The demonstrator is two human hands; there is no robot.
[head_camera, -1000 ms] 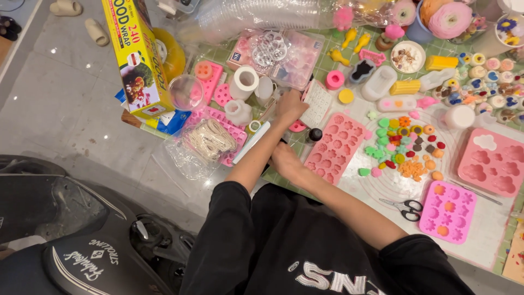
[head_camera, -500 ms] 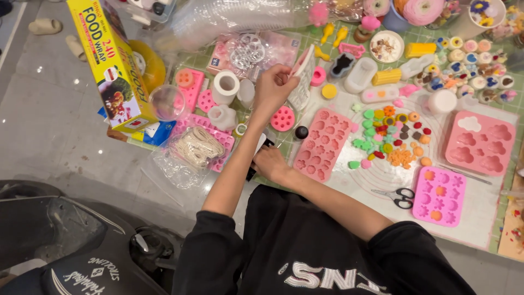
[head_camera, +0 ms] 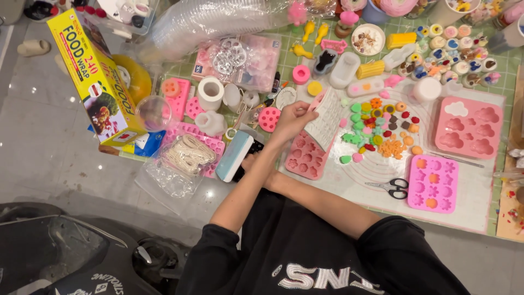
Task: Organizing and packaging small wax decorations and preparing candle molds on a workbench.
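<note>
Left hand (head_camera: 292, 117) grips a white mold (head_camera: 326, 117); right hand (head_camera: 252, 162) hidden behind the yellow box (head_camera: 95, 82)'s neighbour, unclear.

The white silicone mold (head_camera: 326, 119), a flat sheet with small embossed rows, is held tilted above the pink flower mold (head_camera: 307, 159), perhaps slightly bent.

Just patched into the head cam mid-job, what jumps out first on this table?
The left hand lifts a white sheet-like mould over a pink tray mould at the table's near edge. To its right, colourful small cast pieces lie scattered on a round mat. A tall yellow food-wrap box stands at far left.
</note>
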